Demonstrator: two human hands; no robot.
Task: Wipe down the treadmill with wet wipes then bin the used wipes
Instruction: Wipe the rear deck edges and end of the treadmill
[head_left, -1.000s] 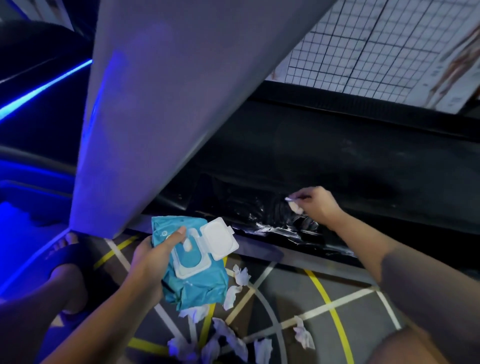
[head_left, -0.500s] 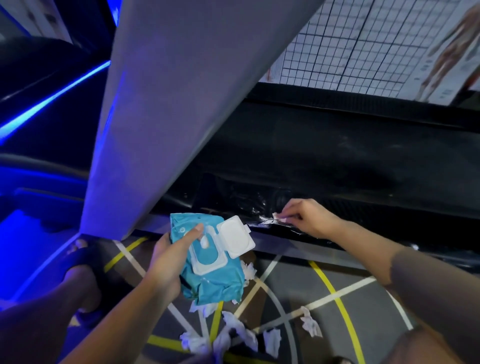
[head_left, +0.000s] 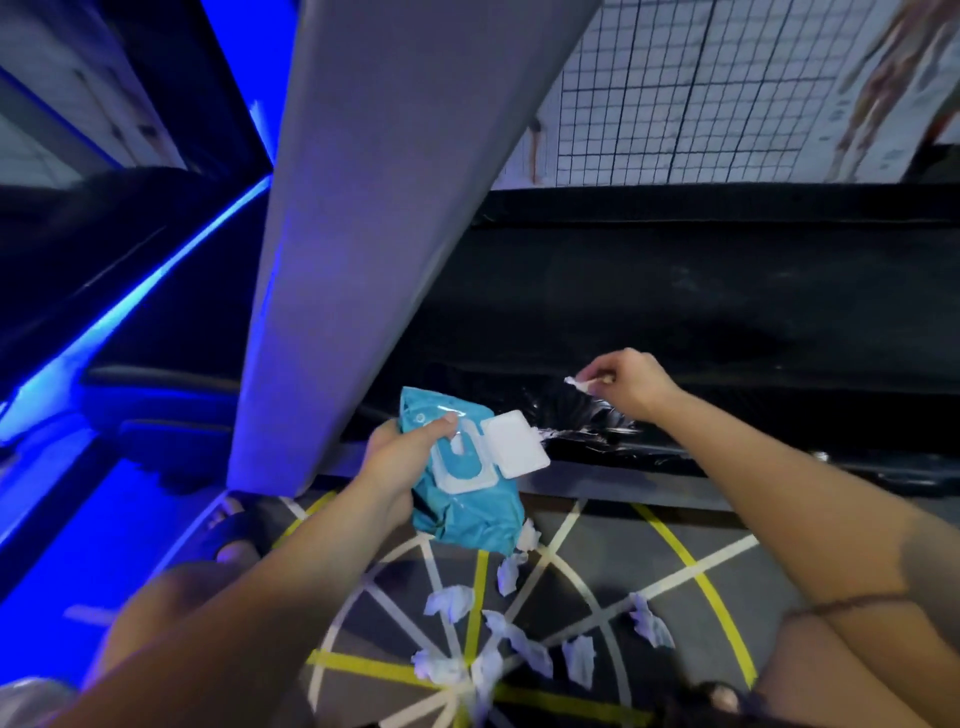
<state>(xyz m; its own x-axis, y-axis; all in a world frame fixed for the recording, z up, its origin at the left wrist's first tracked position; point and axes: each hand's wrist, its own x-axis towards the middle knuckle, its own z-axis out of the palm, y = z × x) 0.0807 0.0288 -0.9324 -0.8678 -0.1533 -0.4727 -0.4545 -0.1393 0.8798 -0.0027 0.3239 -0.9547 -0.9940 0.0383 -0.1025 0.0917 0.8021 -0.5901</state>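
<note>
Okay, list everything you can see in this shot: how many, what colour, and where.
teal plastic wet-wipe pack: one, teal, white flip lid open, centre
small white wipe scrap: one, white, over the treadmill's side
crumpled used wipes: about eight, white, scattered on floor
black treadmill body: one, black, across the middle
grey slanted post: one, grey, upper centre
dark lined floor: yellow and white lines, bottom
grid wall chart: one, white, top right
blue light strip: one, left
left hand: grips pack
right hand: pinches scrap
</note>
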